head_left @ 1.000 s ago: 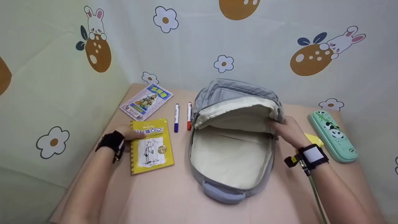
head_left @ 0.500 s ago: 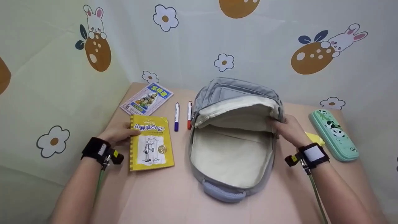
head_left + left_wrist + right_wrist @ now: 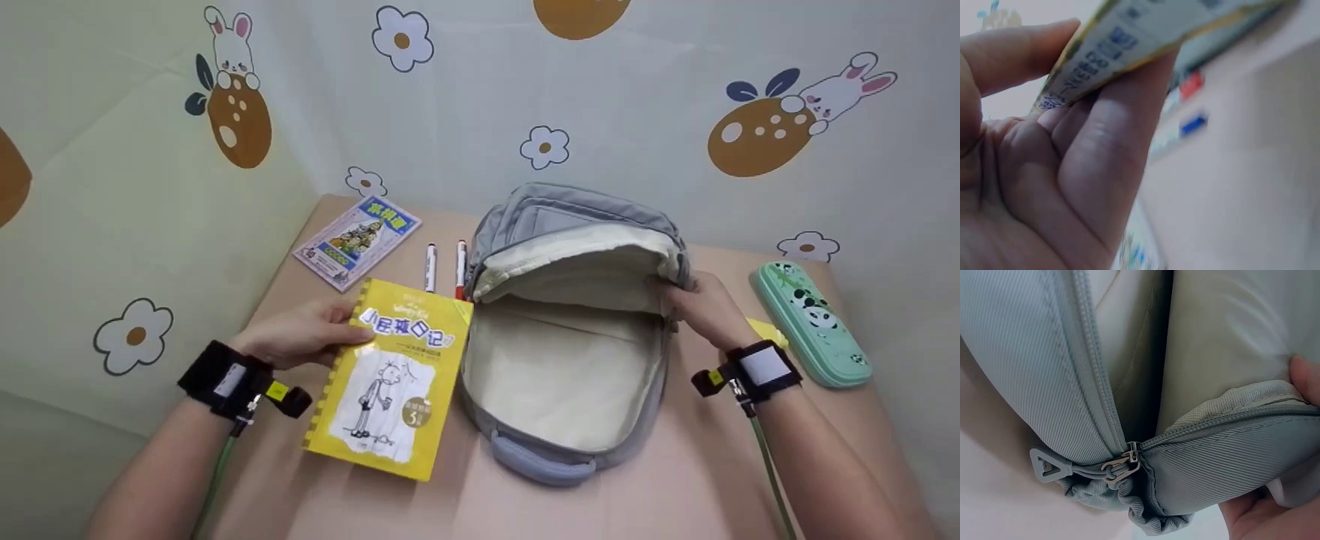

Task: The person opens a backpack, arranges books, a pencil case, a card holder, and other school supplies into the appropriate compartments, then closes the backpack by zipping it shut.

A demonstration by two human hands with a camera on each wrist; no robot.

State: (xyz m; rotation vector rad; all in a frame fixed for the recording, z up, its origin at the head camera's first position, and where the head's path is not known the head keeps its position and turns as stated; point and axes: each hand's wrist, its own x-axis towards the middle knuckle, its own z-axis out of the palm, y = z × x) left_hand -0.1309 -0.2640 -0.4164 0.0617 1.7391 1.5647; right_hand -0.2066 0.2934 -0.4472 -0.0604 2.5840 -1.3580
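Observation:
My left hand (image 3: 304,337) grips a yellow spiral-bound book (image 3: 390,375) by its upper left corner and holds it tilted above the table, its right edge near the backpack. In the left wrist view my thumb lies on top of the yellow book (image 3: 1123,39) with fingers (image 3: 1112,157) under it. A grey backpack (image 3: 570,330) lies unzipped with its cream lining showing. My right hand (image 3: 701,307) grips the raised flap at the backpack's right rim. The right wrist view shows the backpack (image 3: 1033,371), the zipper pull (image 3: 1072,467) and my right fingers (image 3: 1304,377) on the flap edge.
A second booklet (image 3: 358,240) lies at the back left. A blue-capped marker (image 3: 430,266) and a red marker (image 3: 460,268) lie between it and the backpack. A green panda pencil case (image 3: 810,322) sits at the right, a yellow thing (image 3: 765,331) beside it. Printed cloth walls enclose the table (image 3: 675,495).
My left hand has lifted the yellow book off the table and carried it right, toward the backpack, covering the markers' lower ends. The right hand keeps its hold on the flap.

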